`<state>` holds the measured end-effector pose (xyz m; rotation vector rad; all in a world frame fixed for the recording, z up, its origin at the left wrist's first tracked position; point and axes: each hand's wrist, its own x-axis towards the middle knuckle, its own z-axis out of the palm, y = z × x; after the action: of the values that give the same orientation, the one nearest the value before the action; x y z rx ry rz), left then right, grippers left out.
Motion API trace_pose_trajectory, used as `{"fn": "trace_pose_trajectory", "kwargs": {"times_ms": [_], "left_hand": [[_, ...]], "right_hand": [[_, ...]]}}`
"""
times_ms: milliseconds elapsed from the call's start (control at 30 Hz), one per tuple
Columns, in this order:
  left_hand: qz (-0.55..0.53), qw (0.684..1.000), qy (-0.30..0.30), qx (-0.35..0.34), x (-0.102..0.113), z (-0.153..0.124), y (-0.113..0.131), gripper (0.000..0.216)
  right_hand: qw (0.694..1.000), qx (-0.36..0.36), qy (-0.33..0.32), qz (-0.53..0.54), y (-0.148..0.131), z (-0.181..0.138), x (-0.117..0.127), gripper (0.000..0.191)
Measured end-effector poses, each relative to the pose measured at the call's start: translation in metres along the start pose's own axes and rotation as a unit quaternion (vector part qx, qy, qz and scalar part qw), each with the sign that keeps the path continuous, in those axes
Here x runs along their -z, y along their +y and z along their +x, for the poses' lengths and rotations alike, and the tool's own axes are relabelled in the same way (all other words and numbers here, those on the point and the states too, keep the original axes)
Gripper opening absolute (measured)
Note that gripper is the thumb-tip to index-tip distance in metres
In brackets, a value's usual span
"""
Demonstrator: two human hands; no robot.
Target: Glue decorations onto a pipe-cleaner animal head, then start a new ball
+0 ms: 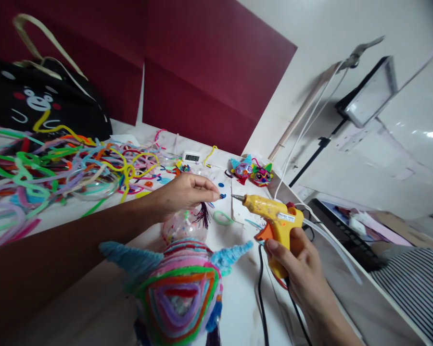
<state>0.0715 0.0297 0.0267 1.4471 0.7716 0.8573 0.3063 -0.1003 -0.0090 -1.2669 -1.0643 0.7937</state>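
The glue gun (274, 214) is yellow with an orange trigger, a metal nozzle and a pale glue stick trailing from its back. It sits above the counter (243, 288) close to the right edge. The right hand (299, 262) is wrapped around its grip, with one finger by the trigger. The left hand (184, 192) pinches a small blue piece (222, 196) between its fingertips, just beside the nozzle.

A tangle of pipe cleaners (50, 168) covers the counter's left side, and a striped pipe-cleaner figure (182, 288) fills the near edge. This leaves a bare strip between the hands.

The gun's long axis runs across the counter, nozzle pointing left at the blue piece. Its black cord (261, 298) runs toward the near edge.
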Motion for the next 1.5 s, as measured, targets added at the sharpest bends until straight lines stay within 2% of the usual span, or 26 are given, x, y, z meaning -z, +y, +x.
{"fn": "trace_pose_trajectory", "kwargs": {"times_ms": [200,433,733,1133,1500], "left_hand": [[0.002,1.000,0.003,-0.003,0.002,0.000,0.001,0.012],[-0.008,1.000,-0.011,-0.007,0.001,-0.001,0.003,0.008],[-0.012,1.000,-0.008,-0.012,-0.001,-0.004,0.008,0.005],[0.018,0.999,-0.025,-0.033,0.001,-0.001,0.000,0.010],[0.032,0.999,-0.020,-0.040,0.001,-0.001,0.000,0.012]], "right_hand": [[1.000,0.010,0.014,0.002,0.000,0.002,-0.004,0.040],[0.999,0.011,-0.031,0.005,-0.002,-0.001,-0.006,0.036],[0.999,0.026,0.022,-0.016,-0.003,-0.009,-0.016,0.040],[0.997,0.066,0.001,-0.032,-0.006,-0.017,-0.021,0.029],[0.997,0.069,0.013,-0.020,-0.003,-0.019,-0.021,0.032]]}}
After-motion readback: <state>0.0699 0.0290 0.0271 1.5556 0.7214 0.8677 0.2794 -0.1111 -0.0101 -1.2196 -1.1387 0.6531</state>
